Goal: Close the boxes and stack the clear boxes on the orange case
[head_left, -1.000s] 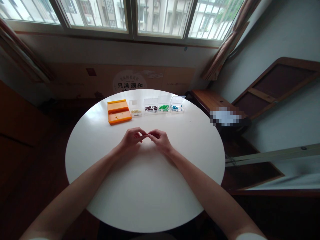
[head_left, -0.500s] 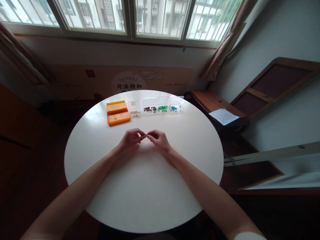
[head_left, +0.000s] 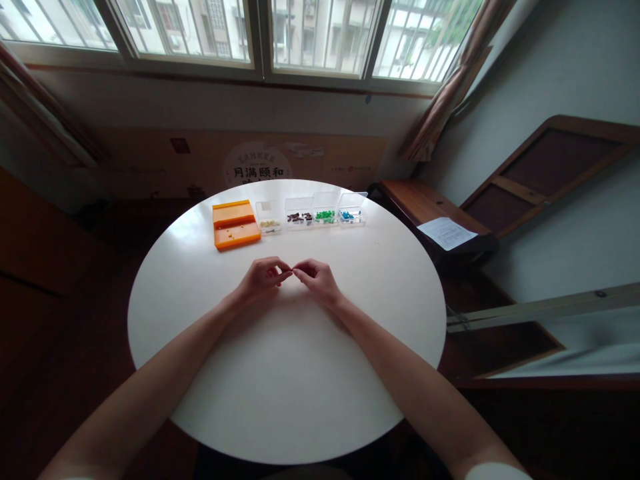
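Over the middle of a round white table point(head_left: 290, 373), my left hand point(head_left: 265, 275) and my right hand point(head_left: 317, 277) meet fingertip to fingertip. Both are closed in a pinch. Whatever sits between the fingertips is too small to make out. Beyond my left hand lies an open orange case point(head_left: 237, 233) with a few small yellow pieces in its near half. To its right stand clear lidded boxes: one with pale yellow pieces point(head_left: 271, 225), one with dark brown pieces point(head_left: 300, 218), one with green pieces point(head_left: 325, 217) and one with blue pieces point(head_left: 349, 216).
Right of the table stands a wooden bench point(head_left: 420, 200) with a sheet of paper point(head_left: 447, 233) on it. A printed cardboard panel point(head_left: 310, 157) leans below the window point(head_left: 320, 40) at the back. Curtains point(head_left: 440, 100) hang at both sides.
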The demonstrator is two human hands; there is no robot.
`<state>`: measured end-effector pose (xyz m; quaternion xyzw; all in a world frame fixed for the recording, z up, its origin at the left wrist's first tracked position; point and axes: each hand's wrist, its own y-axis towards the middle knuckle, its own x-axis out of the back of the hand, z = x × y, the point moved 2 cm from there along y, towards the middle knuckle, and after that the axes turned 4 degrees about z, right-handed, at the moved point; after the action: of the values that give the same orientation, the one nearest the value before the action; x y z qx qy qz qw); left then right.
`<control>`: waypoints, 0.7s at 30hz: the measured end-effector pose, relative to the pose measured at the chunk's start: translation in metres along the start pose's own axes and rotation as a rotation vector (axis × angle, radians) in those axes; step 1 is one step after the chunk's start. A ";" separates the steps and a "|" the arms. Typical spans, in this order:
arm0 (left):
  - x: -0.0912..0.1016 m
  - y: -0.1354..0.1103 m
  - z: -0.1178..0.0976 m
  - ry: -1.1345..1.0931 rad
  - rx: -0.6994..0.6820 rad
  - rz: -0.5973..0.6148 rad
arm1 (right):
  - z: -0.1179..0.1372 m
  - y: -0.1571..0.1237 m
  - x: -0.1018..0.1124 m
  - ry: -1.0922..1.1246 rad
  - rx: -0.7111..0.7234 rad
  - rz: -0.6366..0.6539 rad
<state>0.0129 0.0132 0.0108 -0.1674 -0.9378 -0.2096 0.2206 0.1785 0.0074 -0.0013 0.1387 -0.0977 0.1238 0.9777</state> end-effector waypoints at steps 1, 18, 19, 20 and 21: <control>0.000 0.000 0.000 0.001 0.002 0.000 | 0.000 0.000 0.000 0.002 0.001 0.001; 0.002 0.000 0.001 0.037 0.007 0.005 | -0.001 0.000 0.000 -0.002 -0.009 0.007; 0.002 0.000 0.001 0.034 0.006 0.004 | -0.001 0.000 0.000 -0.003 -0.008 0.005; 0.002 0.000 0.001 0.031 0.007 0.004 | -0.001 0.000 0.000 -0.004 -0.006 0.003; 0.002 0.000 0.001 0.029 0.007 0.003 | -0.002 -0.001 0.000 -0.005 -0.005 0.002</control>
<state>0.0111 0.0136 0.0108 -0.1649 -0.9349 -0.2082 0.2353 0.1790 0.0074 -0.0028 0.1365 -0.1006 0.1240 0.9777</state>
